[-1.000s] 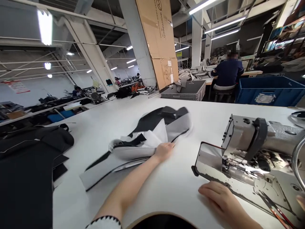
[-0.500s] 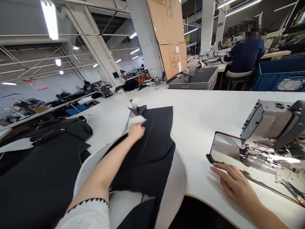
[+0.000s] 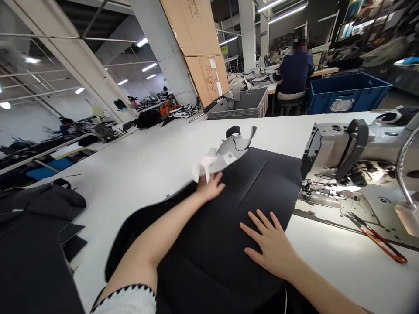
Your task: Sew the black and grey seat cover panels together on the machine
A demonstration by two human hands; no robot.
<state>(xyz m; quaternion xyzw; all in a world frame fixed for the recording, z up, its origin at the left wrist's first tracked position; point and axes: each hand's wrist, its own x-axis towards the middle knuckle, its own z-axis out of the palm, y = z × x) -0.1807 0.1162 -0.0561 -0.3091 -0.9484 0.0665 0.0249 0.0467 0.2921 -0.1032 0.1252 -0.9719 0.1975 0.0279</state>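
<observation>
A large black fabric piece (image 3: 229, 226) lies over the white table, its right edge close to the sewing machine (image 3: 330, 152). My left hand (image 3: 209, 187) is at the fabric's upper left edge, with its fingers partly bent beside a blurred white flap; whether it grips the flap is unclear. A grey and white strip (image 3: 234, 148) with a curled black end runs along the far edge. My right hand (image 3: 266, 244) rests flat on the black fabric with fingers spread.
Red-handled scissors (image 3: 379, 242) lie at the machine's base on the right. More black fabric (image 3: 32, 253) is piled at the left. Beyond the table are a grey crate (image 3: 238, 109), a blue bin (image 3: 347, 93), a cardboard box (image 3: 206, 65) and a seated person (image 3: 294, 72).
The black fabric has shifted right, toward the machine, and lies spread wider. My right hand has moved from the table beside the machine onto the fabric. The view has turned right.
</observation>
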